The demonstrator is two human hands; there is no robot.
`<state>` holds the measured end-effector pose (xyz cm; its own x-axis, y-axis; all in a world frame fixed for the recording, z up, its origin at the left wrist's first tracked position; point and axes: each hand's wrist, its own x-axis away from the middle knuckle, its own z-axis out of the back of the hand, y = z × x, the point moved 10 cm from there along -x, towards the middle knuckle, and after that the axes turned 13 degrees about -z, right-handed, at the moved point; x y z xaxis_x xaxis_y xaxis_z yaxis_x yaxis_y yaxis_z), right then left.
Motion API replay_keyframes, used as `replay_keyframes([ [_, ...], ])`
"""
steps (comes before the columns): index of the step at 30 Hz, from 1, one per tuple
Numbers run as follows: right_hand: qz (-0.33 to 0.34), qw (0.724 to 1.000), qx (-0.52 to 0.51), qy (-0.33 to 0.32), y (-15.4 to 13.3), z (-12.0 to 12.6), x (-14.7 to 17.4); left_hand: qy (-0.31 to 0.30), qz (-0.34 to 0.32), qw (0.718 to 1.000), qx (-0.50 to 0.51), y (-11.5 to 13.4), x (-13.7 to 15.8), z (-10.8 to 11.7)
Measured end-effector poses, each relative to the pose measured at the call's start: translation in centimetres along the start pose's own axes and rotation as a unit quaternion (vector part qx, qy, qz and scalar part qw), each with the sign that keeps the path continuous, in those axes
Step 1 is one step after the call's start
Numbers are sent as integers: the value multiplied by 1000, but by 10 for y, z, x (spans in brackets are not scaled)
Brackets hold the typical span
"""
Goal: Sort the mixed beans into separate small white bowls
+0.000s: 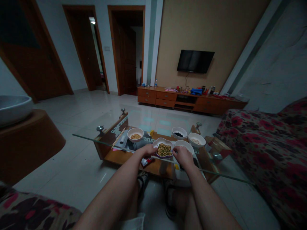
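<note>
A scalloped bowl of mixed yellow and green beans rests near the front edge of the glass table. My left hand is closed on its left rim. At the right rim, my right hand has its fingers pinched together; what lies between them is too small and dark to make out. Just behind that hand stands a white bowl, partly covered by it. Farther back are a bowl of black beans and a bowl of pale pieces. To the left sits a bowl of yellow beans.
Chopsticks lie at the left of the glass table. A red packet shows below my left wrist. A cardboard box is at the right, beside the flowered sofa. A low cabinet stands along the wall.
</note>
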<state>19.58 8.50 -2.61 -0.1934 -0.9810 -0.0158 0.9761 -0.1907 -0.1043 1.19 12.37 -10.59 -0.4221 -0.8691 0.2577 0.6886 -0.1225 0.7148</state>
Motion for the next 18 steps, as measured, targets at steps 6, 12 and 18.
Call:
replay_keyframes([
  [6,-1,1000,-4,-6,1,-2,-1,4,-2,1000,-10,2,1,2],
  [12,0,1000,-6,-8,1,-1,0,16,-4,1000,-8,5,6,5],
  [18,-8,1000,-10,-16,2,-2,0,27,12,999,18,8,12,7],
])
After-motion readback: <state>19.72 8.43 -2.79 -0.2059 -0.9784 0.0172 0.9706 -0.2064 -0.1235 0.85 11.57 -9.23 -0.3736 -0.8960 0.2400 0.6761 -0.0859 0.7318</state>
